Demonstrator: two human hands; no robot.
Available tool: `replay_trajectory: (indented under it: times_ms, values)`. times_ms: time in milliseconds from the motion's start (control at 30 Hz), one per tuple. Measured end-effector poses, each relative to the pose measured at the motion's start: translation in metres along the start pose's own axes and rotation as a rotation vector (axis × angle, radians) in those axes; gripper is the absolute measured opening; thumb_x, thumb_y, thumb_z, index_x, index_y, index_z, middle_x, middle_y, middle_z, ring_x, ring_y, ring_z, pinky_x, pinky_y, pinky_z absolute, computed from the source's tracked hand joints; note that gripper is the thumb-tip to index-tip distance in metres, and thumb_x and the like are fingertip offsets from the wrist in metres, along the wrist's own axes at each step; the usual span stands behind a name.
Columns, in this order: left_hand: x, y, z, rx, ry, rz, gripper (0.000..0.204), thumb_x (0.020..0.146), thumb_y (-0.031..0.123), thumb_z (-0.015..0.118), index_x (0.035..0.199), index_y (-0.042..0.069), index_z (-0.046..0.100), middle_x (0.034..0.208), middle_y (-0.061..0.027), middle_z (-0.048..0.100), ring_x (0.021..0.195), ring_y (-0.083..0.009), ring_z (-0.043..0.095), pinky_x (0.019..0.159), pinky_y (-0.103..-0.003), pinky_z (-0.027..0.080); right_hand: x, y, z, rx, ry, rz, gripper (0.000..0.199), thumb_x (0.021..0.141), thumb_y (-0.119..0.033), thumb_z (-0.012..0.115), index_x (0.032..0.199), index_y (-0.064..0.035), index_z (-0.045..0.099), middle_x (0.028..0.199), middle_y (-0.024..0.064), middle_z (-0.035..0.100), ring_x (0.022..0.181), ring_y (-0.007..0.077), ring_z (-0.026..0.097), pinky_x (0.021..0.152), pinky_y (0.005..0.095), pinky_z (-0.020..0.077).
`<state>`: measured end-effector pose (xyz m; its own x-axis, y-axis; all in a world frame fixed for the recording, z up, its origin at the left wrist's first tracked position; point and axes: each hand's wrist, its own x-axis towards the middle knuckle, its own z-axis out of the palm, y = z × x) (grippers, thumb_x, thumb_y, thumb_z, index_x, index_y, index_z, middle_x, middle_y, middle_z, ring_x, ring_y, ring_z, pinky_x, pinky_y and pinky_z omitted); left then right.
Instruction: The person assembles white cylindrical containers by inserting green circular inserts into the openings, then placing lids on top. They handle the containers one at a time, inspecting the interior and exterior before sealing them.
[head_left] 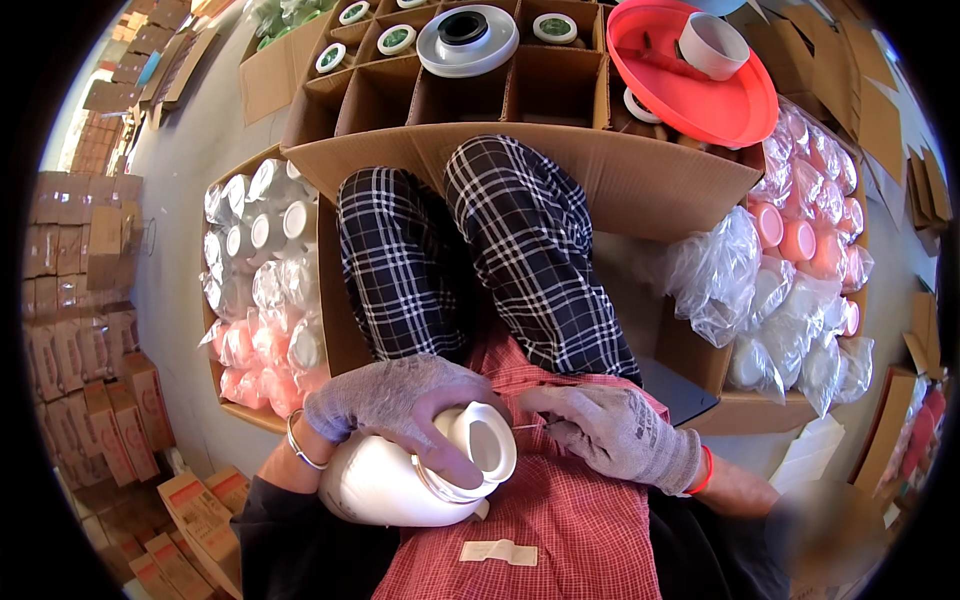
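Lying on the lap, a white jug (385, 485) is being gripped around its neck by the gloved left hand (395, 405) while the right hand (620, 432) is pinching a thin tool at the rim, apparently trimming, needing steady fingers next.
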<state>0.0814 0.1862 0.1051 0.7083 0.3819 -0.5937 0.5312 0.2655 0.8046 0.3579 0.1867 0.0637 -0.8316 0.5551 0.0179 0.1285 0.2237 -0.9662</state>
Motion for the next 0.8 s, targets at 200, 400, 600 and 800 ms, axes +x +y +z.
replay_trajectory:
  times_ms: [200, 400, 600, 800]
  values:
    - [0.004, -0.004, 0.001, -0.018, 0.002, 0.041, 0.071, 0.063, 0.04, 0.09, 0.121, 0.006, 0.068, 0.112, -0.011, 0.069, 0.104, -0.0273, 0.067, 0.092, -0.037, 0.053, 0.005, 0.003, 0.005, -0.146, -0.018, -0.158, 0.032, 0.088, -0.012, 0.07, 0.117, -0.0062, 0.058, 0.096, 0.0108, 0.057, 0.089, 0.0259, 0.063, 0.076, 0.0355, 0.052]
    - [0.002, -0.002, 0.002, -0.026, 0.018, 0.063, 0.069, 0.065, 0.039, 0.09, 0.121, 0.005, 0.067, 0.112, -0.0118, 0.069, 0.104, -0.0284, 0.067, 0.091, -0.038, 0.053, 0.004, 0.012, 0.01, -0.058, -0.009, -0.14, 0.023, 0.084, -0.014, 0.073, 0.104, -0.0082, 0.064, 0.097, 0.0081, 0.056, 0.088, 0.0246, 0.062, 0.076, 0.0351, 0.0513]
    - [0.005, 0.004, 0.004, 0.009, -0.009, 0.022, 0.073, 0.066, 0.048, 0.087, 0.121, 0.004, 0.067, 0.112, -0.0132, 0.069, 0.104, -0.0292, 0.067, 0.09, -0.038, 0.053, 0.01, 0.009, -0.003, -0.254, -0.058, -0.189, 0.029, 0.079, -0.016, 0.078, 0.105, -0.009, 0.069, 0.095, 0.0067, 0.06, 0.081, 0.0229, 0.064, 0.068, 0.0326, 0.0542]
    - [0.007, 0.009, 0.006, 0.057, -0.016, -0.021, 0.077, 0.067, 0.054, 0.084, 0.121, 0.002, 0.066, 0.113, -0.0153, 0.068, 0.103, -0.0305, 0.068, 0.09, -0.038, 0.054, 0.013, 0.004, -0.011, -0.324, -0.132, -0.147, 0.027, 0.079, -0.016, 0.076, 0.103, -0.0098, 0.066, 0.092, 0.0059, 0.059, 0.081, 0.0236, 0.064, 0.066, 0.0345, 0.0542]
